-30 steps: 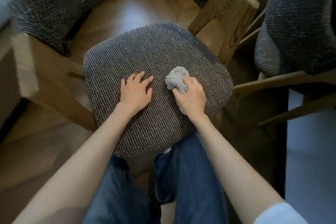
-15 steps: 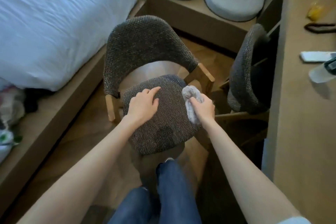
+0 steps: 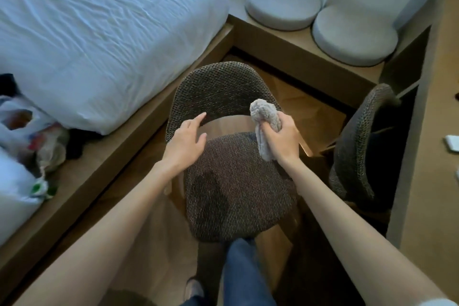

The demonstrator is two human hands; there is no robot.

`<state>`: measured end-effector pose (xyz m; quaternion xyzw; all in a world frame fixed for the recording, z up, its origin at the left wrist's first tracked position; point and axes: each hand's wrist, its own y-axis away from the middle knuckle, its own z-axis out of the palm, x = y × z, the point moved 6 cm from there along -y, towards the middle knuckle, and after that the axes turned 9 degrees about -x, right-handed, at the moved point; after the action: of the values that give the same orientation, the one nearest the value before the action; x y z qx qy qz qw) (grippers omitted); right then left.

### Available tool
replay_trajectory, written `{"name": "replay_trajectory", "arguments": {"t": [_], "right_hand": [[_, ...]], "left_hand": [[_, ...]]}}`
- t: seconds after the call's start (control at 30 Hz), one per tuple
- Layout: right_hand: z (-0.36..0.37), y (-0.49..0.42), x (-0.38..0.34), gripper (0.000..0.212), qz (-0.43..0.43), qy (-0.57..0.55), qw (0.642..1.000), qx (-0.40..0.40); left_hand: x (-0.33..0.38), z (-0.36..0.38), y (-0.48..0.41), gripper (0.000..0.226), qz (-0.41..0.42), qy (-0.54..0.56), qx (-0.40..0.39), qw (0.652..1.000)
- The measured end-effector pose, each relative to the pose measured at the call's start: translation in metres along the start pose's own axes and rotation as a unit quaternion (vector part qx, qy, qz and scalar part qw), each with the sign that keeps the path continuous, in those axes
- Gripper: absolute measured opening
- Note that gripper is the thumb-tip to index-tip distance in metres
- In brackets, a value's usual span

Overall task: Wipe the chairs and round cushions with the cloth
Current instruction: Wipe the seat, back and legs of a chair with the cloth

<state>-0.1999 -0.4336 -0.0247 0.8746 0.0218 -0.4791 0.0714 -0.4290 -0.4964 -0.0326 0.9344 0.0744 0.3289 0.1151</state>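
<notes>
Head view: cloth (image 3: 265, 117) is held bunched above the chair (image 3: 236, 194) seat.
Right hand (image 3: 283, 138): curled tight round it.
Left hand (image 3: 186, 143): open, empty, hovering by the backrest (image 3: 218, 87).
Handling: judged soft, light, floppy; best gripped mid-bundle.

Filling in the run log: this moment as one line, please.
right hand grips cloth over rear of chair seat | left hand open near backrest | round cushions on ledge
</notes>
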Motion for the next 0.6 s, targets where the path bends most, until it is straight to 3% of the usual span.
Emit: {"name": "replay_trajectory", "arguments": {"t": [0.4, 0.6], "right_hand": [[0.086, -0.211, -0.014, 0.033, -0.092, 0.045, 0.994, -0.047], [0.151, -0.264, 0.001, 0.031, -0.183, 0.120, 0.975, -0.027]], "left_hand": [[-0.063, 0.003, -0.166, 0.055, -0.140, 0.067, 0.047, 0.987], [-0.108, 0.027, -0.218, 0.063, -0.151, 0.001, 0.111, 0.982]]}}
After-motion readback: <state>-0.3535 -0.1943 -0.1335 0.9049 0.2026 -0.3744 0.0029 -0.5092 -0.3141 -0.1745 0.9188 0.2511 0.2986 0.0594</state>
